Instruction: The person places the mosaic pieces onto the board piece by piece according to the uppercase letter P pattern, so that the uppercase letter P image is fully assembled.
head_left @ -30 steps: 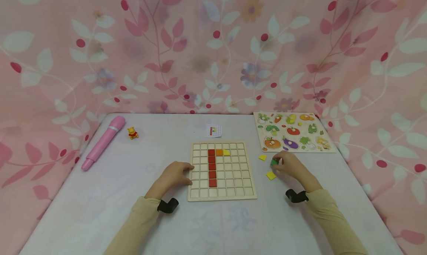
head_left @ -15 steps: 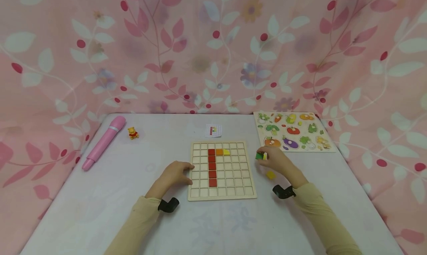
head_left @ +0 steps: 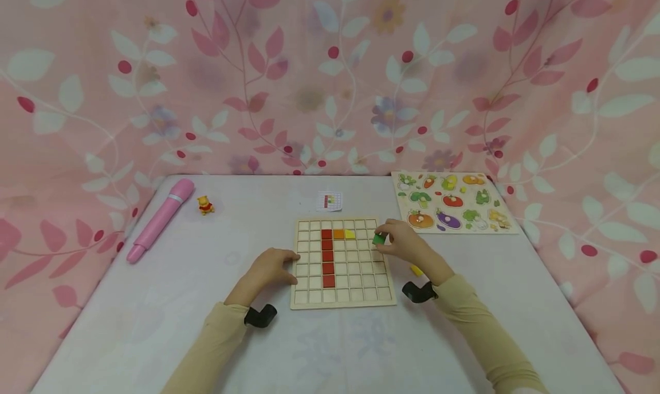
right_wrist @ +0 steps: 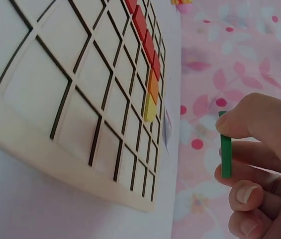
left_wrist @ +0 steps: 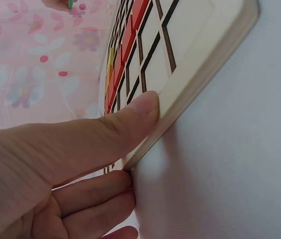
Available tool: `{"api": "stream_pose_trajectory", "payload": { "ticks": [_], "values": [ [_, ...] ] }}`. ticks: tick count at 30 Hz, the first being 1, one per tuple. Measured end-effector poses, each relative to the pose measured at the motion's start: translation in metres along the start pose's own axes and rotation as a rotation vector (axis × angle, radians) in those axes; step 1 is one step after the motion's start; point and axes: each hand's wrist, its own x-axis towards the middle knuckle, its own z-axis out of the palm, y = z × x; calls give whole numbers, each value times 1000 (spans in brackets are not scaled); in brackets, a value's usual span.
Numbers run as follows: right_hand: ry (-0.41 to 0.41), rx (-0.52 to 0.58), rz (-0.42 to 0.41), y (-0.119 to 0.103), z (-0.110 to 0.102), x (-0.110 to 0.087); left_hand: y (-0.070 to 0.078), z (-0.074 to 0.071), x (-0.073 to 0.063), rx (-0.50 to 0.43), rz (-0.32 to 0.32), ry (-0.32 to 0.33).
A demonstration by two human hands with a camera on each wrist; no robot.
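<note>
A wooden grid board [head_left: 361, 294] lies mid-table. Its frame holds a column of several red tiles [head_left: 327, 256], and an orange tile [head_left: 338, 234] and a yellow tile [head_left: 350, 234] run rightward from the top red one. My left hand [head_left: 268, 266] rests on the board's left edge; in the left wrist view its thumb [left_wrist: 140, 112] presses the rim. Over the board's upper right edge, my right hand [head_left: 407, 242] pinches a green tile [right_wrist: 225, 144] between thumb and fingers, apart from the grid. A loose yellow tile [head_left: 416, 270] lies partly covered under the right wrist.
A small card with a coloured grid pattern [head_left: 329, 201] lies behind the board. A vegetable puzzle board [head_left: 492, 199] is at the back right. On the left are a pink wand-like stick [head_left: 161, 220] and a small yellow bear figure [head_left: 205, 205].
My right hand has carried the green tile leftward from the table to the board's right edge. The upper loose yellow tile no longer shows. My left hand stays in place.
</note>
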Motion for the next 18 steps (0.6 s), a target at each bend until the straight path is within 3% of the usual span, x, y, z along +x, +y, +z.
{"api": "stream_pose_trajectory", "payload": {
  "ticks": [10, 18],
  "values": [
    [-84, -23, -169, -11, 12, 14, 1, -1, 1, -2, -12, -7],
    [-189, 14, -114, -18, 29, 25, 1, 0, 0, -3, -22, -19]
  ]
}}
